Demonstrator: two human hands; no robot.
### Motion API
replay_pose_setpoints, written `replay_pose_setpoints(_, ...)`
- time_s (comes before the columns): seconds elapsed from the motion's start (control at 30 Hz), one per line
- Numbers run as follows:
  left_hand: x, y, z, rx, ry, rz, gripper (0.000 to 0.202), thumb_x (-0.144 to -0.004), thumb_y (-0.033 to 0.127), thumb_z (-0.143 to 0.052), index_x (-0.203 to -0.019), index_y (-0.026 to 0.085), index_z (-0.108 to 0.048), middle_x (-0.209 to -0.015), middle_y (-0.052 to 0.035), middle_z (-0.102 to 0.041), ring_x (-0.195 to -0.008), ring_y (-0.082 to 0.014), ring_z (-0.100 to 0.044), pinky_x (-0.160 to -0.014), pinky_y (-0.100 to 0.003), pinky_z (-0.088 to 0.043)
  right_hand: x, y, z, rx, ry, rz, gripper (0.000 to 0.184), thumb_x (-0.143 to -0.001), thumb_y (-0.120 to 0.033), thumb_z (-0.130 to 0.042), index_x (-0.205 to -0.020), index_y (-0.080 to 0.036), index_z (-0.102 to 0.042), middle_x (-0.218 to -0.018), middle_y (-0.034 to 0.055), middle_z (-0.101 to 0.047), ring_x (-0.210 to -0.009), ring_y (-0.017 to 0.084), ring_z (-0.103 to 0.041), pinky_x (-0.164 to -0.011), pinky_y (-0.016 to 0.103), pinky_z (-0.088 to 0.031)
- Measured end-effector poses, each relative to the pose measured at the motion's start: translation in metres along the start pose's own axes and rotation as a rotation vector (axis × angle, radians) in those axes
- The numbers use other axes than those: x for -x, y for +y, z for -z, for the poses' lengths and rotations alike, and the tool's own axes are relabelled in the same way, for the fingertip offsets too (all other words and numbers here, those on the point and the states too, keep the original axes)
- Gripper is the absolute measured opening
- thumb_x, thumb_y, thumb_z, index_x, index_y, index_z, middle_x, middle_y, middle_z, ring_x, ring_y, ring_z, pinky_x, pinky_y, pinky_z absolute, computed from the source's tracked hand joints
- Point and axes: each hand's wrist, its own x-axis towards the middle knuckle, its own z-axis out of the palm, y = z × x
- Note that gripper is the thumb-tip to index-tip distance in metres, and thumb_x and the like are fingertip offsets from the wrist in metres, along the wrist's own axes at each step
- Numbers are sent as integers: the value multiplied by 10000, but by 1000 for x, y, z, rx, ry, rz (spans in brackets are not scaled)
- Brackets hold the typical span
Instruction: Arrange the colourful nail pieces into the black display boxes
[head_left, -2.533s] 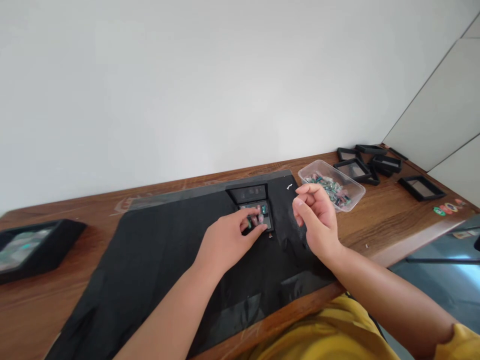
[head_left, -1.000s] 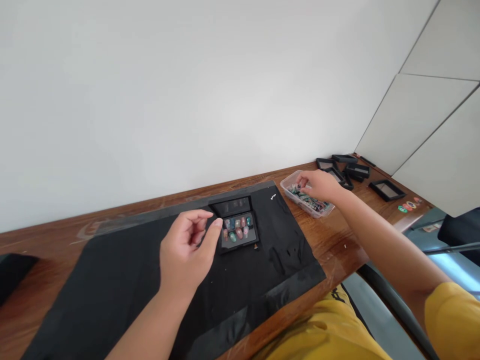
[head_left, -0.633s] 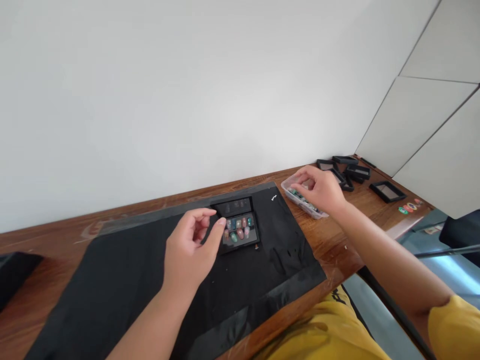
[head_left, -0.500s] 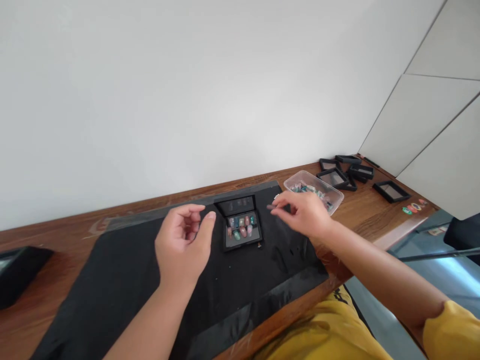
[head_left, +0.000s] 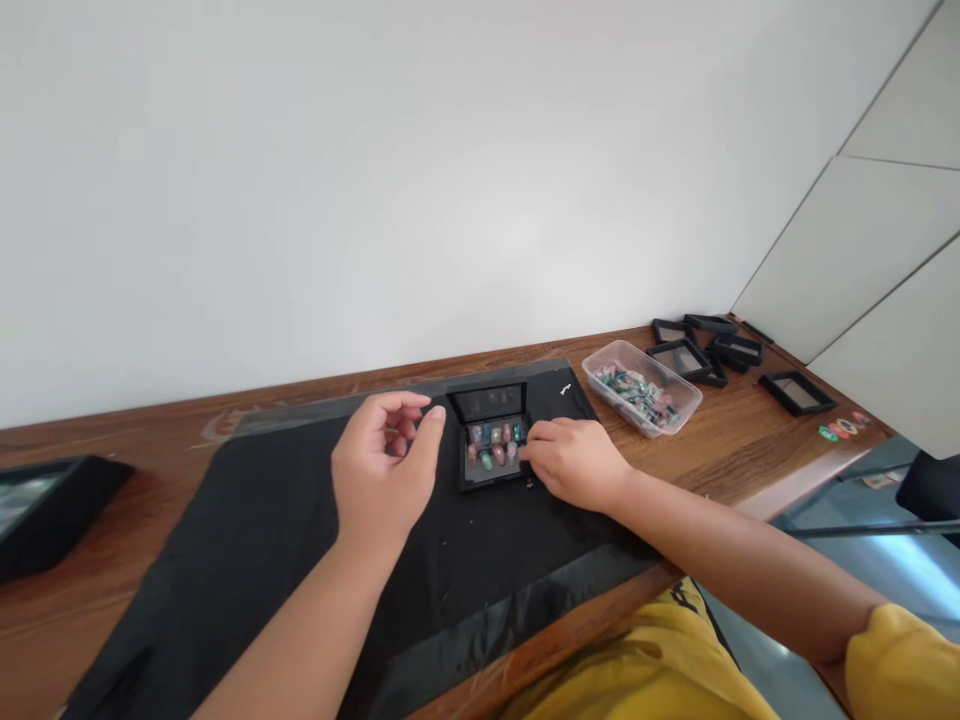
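A black display case [head_left: 480,484] with its lid [head_left: 489,402] raised lies on a black mat [head_left: 300,560]. Two rows of pink, green and blue press-on nails [head_left: 499,455] sit inside it. My right hand [head_left: 574,462] is at the case's right edge, its fingertips pinched together by the end of the lower row. The press-on nail in that pinch is mostly hidden by the fingers. My left hand [head_left: 386,455] hovers left of the case, fingers loosely curled, thumb apart, nothing in it.
A clear plastic tub [head_left: 641,390] of loose nails stands to the right. Several black cases [head_left: 679,357] are piled behind it, near round stickers [head_left: 844,428]. Another black case [head_left: 60,510] is at the far left. A white wall [head_left: 450,200] rises behind the table.
My right hand has come left and down from beside the tub to the case with the pinched nail. The left hand keeps its curled pose. The view has shifted slightly.
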Motion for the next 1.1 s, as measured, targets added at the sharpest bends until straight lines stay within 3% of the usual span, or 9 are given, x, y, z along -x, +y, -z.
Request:
replay_pose_setpoints(0.2, 0, 1, 2, -21, -8, -32, 110, -841, 331, -705, -882, 229, -690, -768, 13, -614, -648, -147, -528, -599, -304, -442, -3, -3, -3, -17, 7, -9, 164, -1013, -224, -584, -986, -213, -745, -1016, 50, -769, -878, 193, -673, -631, 306, -358)
replay_pose_setpoints(0.33, -3, 1, 6, 28, 20, -62, 80, -828, 283, -697, -869, 215, -689, -756, 12, -614, -667, -153, -539, -643, -323, -443, -2, -2, -9, -119, 84, -28, 165, -1015, -266, -607, -1080, -221, -752, -1046, 41, -791, -910, 193, -712, -671, 299, -391)
replay_pose_setpoints(0.47, -5, 0, 8, 68, 15, -55, 78, -828, 268, -694, -876, 208, -693, -761, 10, -610, -678, -158, -538, -647, -332, -431, 0, 3, -13, -223, 129, -34, 152, -991, -310, -666, -1050, -227, -779, -1014, 39, -805, -916, 194, -733, -704, 288, -427)
replay_pose_setpoints(0.73, -3, 1, 11, 65, -63, -81, 117, -834, 316, -668, -892, 216, -688, -798, -8, -622, -718, -178, -563, -670, -342, -457, 3, 10, -14, -404, 160, -33, 107, -945, -238, -690, -933, -229, -796, -935, 19, -825, -883, 181, -756, -754, 270, -482)
replay_pose_setpoints(1.1, -4, 2, 13, 49, -65, -108, 79, -836, 279, -677, -866, 211, -701, -786, -2, -613, -741, -176, -564, -692, -336, -436, 8, 11, -17, -445, 160, 48, 214, -931, -208, -642, -1078, -246, -793, -1015, 17, -844, -900, 193, -775, -802, 283, -524)
